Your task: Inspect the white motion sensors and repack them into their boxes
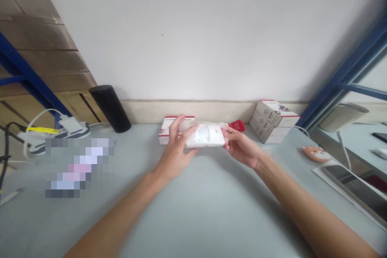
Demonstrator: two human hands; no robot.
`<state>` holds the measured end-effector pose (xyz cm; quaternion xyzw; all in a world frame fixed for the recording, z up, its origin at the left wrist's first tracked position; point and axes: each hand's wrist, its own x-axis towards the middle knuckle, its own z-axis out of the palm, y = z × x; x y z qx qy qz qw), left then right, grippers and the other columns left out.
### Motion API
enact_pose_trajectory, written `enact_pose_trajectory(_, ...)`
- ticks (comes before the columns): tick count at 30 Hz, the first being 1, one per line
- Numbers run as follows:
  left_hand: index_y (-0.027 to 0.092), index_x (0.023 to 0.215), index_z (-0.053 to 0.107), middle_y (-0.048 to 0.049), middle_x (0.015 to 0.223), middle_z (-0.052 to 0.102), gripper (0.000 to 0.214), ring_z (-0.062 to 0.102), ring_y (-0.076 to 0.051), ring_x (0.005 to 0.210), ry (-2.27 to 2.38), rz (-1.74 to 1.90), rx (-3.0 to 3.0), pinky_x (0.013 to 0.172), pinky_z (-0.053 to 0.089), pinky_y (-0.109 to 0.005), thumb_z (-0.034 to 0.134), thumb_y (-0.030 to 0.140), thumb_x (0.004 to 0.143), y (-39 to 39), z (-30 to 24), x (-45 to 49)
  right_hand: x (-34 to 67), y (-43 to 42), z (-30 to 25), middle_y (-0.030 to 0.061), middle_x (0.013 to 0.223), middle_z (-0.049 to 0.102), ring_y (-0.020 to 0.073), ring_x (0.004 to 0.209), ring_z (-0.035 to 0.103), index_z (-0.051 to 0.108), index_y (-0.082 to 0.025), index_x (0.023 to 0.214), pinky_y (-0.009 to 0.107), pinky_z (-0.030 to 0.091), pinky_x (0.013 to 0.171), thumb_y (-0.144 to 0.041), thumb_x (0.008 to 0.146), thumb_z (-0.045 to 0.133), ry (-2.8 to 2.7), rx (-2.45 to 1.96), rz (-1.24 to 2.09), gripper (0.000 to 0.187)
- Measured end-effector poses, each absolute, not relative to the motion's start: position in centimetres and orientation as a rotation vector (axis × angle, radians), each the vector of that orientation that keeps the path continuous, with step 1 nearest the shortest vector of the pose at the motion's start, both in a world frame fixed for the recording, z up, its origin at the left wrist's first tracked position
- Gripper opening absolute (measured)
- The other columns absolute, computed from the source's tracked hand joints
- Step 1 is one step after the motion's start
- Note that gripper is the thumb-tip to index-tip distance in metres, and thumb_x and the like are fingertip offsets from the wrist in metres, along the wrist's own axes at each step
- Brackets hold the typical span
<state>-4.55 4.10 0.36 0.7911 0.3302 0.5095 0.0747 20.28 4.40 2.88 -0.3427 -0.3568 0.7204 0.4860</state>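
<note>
A white plastic device [204,136] with a pale window, resembling a motion sensor, lies sideways in a clear plastic wrapper above the table. My right hand [240,145] pinches its right end, thumb and fingers closed on the wrapper. At the left end my left hand [175,153] has its fingers spread and curved, with one finger across the device's surface and the thumb apart below it. Whether the left fingertips press on it is hard to tell. Behind my left hand stands a white box with a red edge [164,131], partly hidden.
A red packet [237,125] lies behind my right hand. White boxes [273,123] are stacked at the back right. A black cylinder [110,109] and a power strip [72,131] stand left. Farther right are an orange animal-faced item [316,153] and a dark phone-like slab [347,179].
</note>
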Motion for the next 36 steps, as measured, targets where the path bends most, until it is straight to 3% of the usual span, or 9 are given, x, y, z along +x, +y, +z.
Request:
enact_pose_trajectory(3, 0.031, 0.137, 0.056, -0.0114, 0.152, 0.056, 0.049, 0.056, -0.028, 0.142, 0.921, 1.446, 2.816, 0.117, 0.048, -0.045, 0.071, 0.014, 0.094, 4.4, 0.7, -5.6, 21.0, 4.5, 3.0, -0.0042, 0.074, 0.058, 0.0056, 0.059, 0.051, 0.065, -0.019, 0.079, 0.017, 0.048, 0.056, -0.026, 0.073, 0.091, -1.004, -0.912, 1.695, 0.027)
enact_pose_trajectory(6, 0.027, 0.137, 0.055, -0.0093, 0.133, 0.072, 0.045, 0.071, -0.025, 0.120, 0.902, 1.301, 2.860, 0.104, 0.056, -0.037, 0.073, 0.028, 0.095, 4.0, 1.1, -5.8, 20.9, 4.6, 2.9, -0.0005, 0.078, 0.063, 0.0100, 0.063, 0.055, 0.065, -0.019, 0.079, 0.025, 0.049, 0.062, -0.041, 0.078, 0.087, -1.226, -1.053, 1.460, 0.031)
enact_pose_trajectory(12, 0.030, 0.134, 0.056, -0.0024, 0.111, 0.078, 0.048, 0.075, -0.023, 0.085, 1.290, 0.925, 2.292, 0.074, 0.056, -0.032, 0.068, 0.053, 0.093, 2.5, 2.0, -4.7, 19.8, 4.2, 2.4, -0.0022, 0.067, 0.058, 0.0132, 0.062, 0.052, 0.060, -0.020, 0.077, 0.032, 0.043, 0.068, -0.056, 0.085, 0.075, -1.379, -1.191, 1.233, 0.039)
enact_pose_trajectory(20, 0.029, 0.147, 0.050, -0.0086, 0.104, 0.075, 0.063, 0.073, -0.023, 0.069, 0.977, 0.806, 1.373, 0.048, 0.051, -0.028, 0.059, 0.063, 0.095, 2.9, 2.1, -4.0, 19.0, 3.6, 2.7, -0.0051, 0.060, 0.048, 0.0131, 0.059, 0.040, 0.055, -0.022, 0.077, 0.030, 0.030, 0.061, -0.060, 0.093, 0.063, -1.513, -1.347, 1.024, 0.042)
enact_pose_trajectory(23, 0.031, 0.157, 0.040, -0.0104, 0.107, 0.076, 0.065, 0.075, -0.027, 0.077, 0.706, 0.772, 1.093, 0.046, 0.050, -0.028, 0.053, 0.058, 0.100, 3.1, 2.4, -4.2, 19.1, 3.7, 2.6, -0.0051, 0.062, 0.047, 0.0130, 0.062, 0.041, 0.055, -0.022, 0.077, 0.030, 0.031, 0.064, -0.061, 0.093, 0.064, -1.448, -1.233, 1.183, 0.044)
enact_pose_trajectory(26, 0.029, 0.157, 0.044, -0.0095, 0.094, 0.077, 0.060, 0.072, -0.022, 0.064, 0.521, 0.733, 0.883, 0.052, 0.052, -0.028, 0.051, 0.052, 0.102, 2.9, 3.2, -4.4, 19.1, 3.8, 2.3, -0.0052, 0.066, 0.044, 0.0116, 0.063, 0.038, 0.056, -0.021, 0.077, 0.029, 0.031, 0.064, -0.055, 0.088, 0.074, -1.264, -1.050, 1.422, 0.040)
enact_pose_trajectory(28, 0.021, 0.145, 0.057, -0.0112, 0.087, 0.077, 0.054, 0.070, -0.020, 0.064, 0.441, 0.722, 0.776, 0.062, 0.054, -0.029, 0.055, 0.052, 0.100, 2.7, 3.6, -4.5, 18.8, 3.9, 2.1, -0.0050, 0.070, 0.043, 0.0106, 0.064, 0.036, 0.056, -0.020, 0.076, 0.027, 0.030, 0.062, -0.047, 0.081, 0.082, -1.122, -0.973, 1.548, 0.038)
enact_pose_trajectory(33, 0.018, 0.106, 0.070, -0.0139, 0.113, 0.077, 0.034, 0.071, -0.021, 0.086, 0.412, 0.862, 0.836, 0.079, 0.053, -0.031, 0.084, 0.037, 0.081, 2.2, 3.5, -4.1, 17.9, 3.8, 1.9, -0.0030, 0.074, 0.047, 0.0106, 0.066, 0.039, 0.055, -0.020, 0.072, 0.026, 0.033, 0.060, -0.034, 0.067, 0.088, -0.941, -0.949, 1.665, 0.036)
enact_pose_trajectory(36, 0.018, 0.093, 0.069, -0.0065, 0.085, 0.075, 0.028, 0.064, -0.016, 0.070, 0.729, 0.956, 1.075, 0.069, 0.047, -0.028, 0.079, 0.043, 0.088, 2.3, 2.9, -3.6, 17.7, 3.7, 1.8, -0.0031, 0.073, 0.046, 0.0113, 0.066, 0.040, 0.052, -0.021, 0.072, 0.026, 0.035, 0.062, -0.038, 0.072, 0.085, -0.931, -0.948, 1.552, 0.037)
